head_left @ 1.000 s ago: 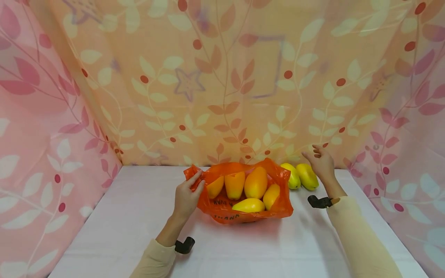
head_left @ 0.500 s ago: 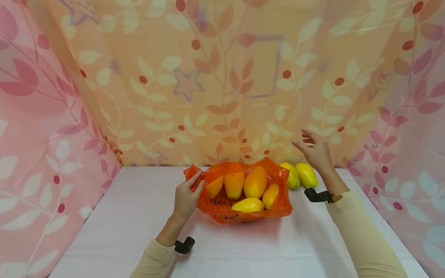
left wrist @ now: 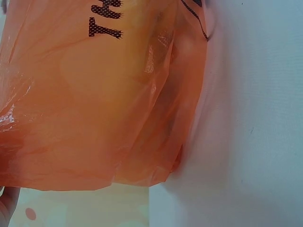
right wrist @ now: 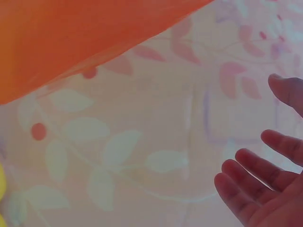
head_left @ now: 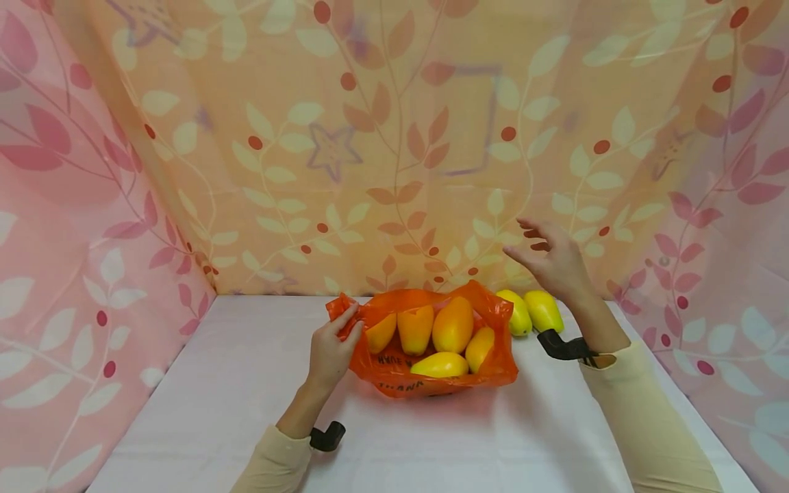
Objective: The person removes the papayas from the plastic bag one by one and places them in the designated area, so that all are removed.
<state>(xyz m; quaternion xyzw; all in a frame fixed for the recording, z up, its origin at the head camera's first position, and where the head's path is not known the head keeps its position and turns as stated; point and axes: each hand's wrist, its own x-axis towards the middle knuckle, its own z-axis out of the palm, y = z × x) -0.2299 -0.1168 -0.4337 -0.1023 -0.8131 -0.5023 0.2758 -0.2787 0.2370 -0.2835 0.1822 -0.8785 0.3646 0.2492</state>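
Nearest, below the left grip, comes the left sleeve [head_left: 274, 459], with a black wrist mount [head_left: 329, 436] at its cuff. Below the right grip is the right sleeve [head_left: 647, 418], with a similar dark mount [head_left: 559, 344] at that wrist. Under everything spreads the white counter [head_left: 203, 411].

The left grip [head_left: 329, 352] is clamped on the left edge of an orange plastic bag [head_left: 425, 387], the film pinched between thumb and fingers. The bag sits on the counter directly to the right of this grip, its mouth spread wide and facing up toward the person; dark lettering shows on its front wall, "THANK" among it.

Inside, to the right of the left grip, 5 bagged mangoes [head_left: 453, 325] can be seen: 1 lies on its side near the front wall, 3 stand in a row behind it, and 1 leans near the right wall.

Farther back, just beyond the bag's right side, 2 loose mangoes [head_left: 520, 315] of a greener yellow lie side by side on the counter, below and slightly left of the right wrist.

The right grip [head_left: 555, 263] is raised above these 2, up and to the right of the bag, with thumb and fingers apart and loosely bent. Behind it hangs the leaf-patterned backdrop [head_left: 394, 137].
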